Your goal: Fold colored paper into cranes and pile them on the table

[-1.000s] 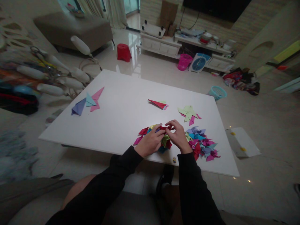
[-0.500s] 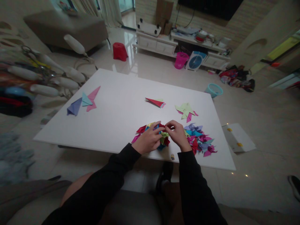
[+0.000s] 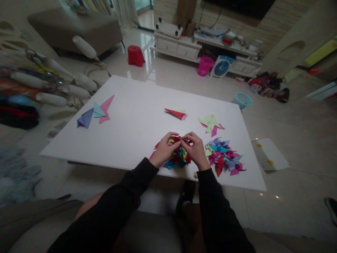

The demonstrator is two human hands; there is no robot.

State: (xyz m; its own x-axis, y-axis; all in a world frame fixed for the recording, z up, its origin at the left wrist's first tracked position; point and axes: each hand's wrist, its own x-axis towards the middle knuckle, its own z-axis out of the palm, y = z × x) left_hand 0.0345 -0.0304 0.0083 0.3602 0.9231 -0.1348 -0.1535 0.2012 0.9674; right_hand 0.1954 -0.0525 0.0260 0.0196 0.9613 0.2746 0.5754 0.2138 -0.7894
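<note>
Above a pile of colourful folded paper pieces [image 3: 176, 163], my left hand [image 3: 164, 150] and my right hand [image 3: 197, 149] meet fingertip to fingertip. Both are closed in a pinch on a red folded paper piece [image 3: 178, 138], mostly covered by the fingers. Its exact shape is too small to make out. Right of my right hand lies a second heap of origami pieces [image 3: 223, 154] in purple, blue, magenta and red. Farther back on the white table [image 3: 131, 112] are a long red folded paper [image 3: 176, 113] and a pale green folded paper [image 3: 210, 123] over pink ones.
Purple, light blue and pink folded papers [image 3: 99, 111] lie on the table's left side. A small sticker [image 3: 195, 175] is by the near edge. On the floor stand a blue basket [image 3: 242, 100], a pink bucket [image 3: 205, 66] and a red stool [image 3: 136, 56].
My left hand's fingers, spread over the pile before, have drawn in to the red piece and now pinch it opposite my right hand. More of the pile's front shows.
</note>
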